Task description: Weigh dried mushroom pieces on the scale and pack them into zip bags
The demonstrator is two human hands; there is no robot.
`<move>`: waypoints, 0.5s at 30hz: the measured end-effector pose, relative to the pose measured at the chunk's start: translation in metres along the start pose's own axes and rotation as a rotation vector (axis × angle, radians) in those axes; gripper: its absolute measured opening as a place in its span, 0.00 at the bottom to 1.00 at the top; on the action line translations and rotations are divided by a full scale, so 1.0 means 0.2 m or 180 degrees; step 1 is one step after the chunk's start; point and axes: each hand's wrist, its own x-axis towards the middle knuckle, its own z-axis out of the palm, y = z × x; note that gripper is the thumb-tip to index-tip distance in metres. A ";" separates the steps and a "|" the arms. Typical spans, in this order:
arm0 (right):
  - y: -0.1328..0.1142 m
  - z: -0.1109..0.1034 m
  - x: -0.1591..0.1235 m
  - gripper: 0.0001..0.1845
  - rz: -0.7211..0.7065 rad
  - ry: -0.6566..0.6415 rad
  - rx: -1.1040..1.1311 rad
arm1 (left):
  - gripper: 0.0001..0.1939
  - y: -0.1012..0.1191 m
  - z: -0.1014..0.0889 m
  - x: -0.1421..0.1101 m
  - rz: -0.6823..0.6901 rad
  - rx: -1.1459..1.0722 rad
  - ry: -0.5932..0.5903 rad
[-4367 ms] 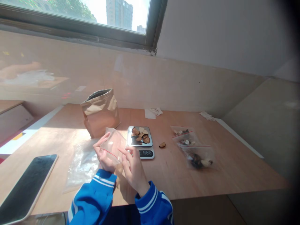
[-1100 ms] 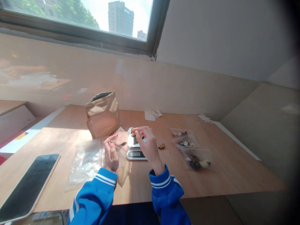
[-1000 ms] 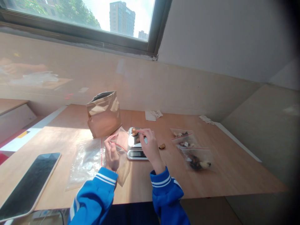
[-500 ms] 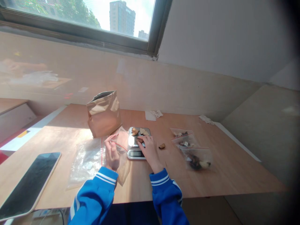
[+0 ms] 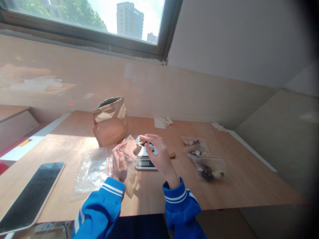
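Note:
My left hand [image 5: 119, 164] is closed on a clear zip bag [image 5: 129, 151] with a red seal strip, its mouth spread toward the scale. A silver digital scale [image 5: 144, 164] stands just right of the bag. Above the scale plate is my right hand [image 5: 159, 154], with thumb and fingers apart and curved. A brown dried piece [image 5: 137, 150] shows between the bag's mouth and the scale, apart from my fingers. Another dried piece [image 5: 143, 141] lies by my right fingertips; my hand covers part of the plate. One loose brown piece [image 5: 172, 155] rests on the table.
A brown paper pouch [image 5: 111, 122] stands open behind my left hand. Flat clear zip bags [image 5: 92, 169] lie at left, near a large tablet or phone [image 5: 32, 196]. Filled zip bags [image 5: 209, 169] lie at right. Crumpled tissue [image 5: 167, 121] sits by the wall.
My right hand has lifted off the scale plate and its fingers have spread. A brown piece has moved left from under it to the bag's mouth. My left hand stays in place.

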 end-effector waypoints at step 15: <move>0.38 0.16 -0.21 0.10 0.0746 -0.0351 -0.1608 | 0.21 0.00 0.01 0.00 -0.0056 -0.0060 -0.0052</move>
